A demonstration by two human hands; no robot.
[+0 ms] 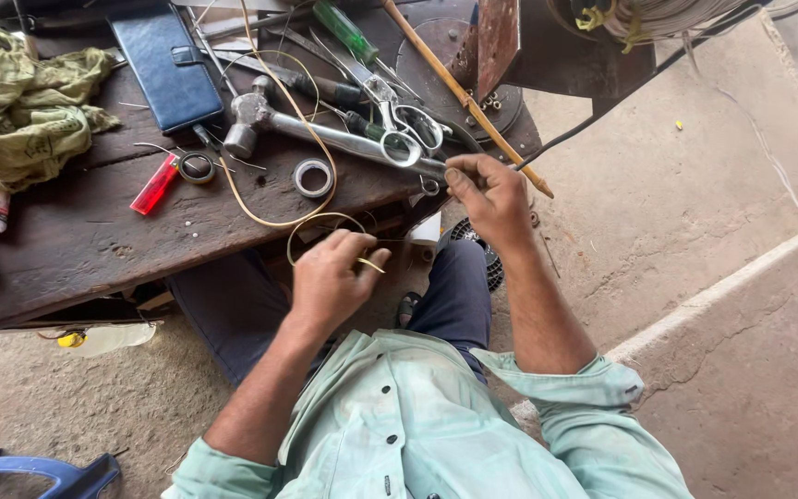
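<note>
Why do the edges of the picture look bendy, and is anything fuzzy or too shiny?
Head view: a wide lens bends the table edge and floor lines near the borders; the light is soft daylight with faint shadows; the left hand and right hand look slightly soft, the thin yellow wire stays clear; small glints show on the scissors and hammer.

A pale mint-green button-up shirt is worn, its creased front seen from above with small dark buttons down the placket towards six o'clock. Both sleeves are rolled up: one bunched cuff is seen at about seven o'clock and the other at about four o'clock, so that both forearms are left bare. Dark navy trousers are worn below the shirt, and they are seen over both legs towards twelve o'clock of the shirt.
</note>
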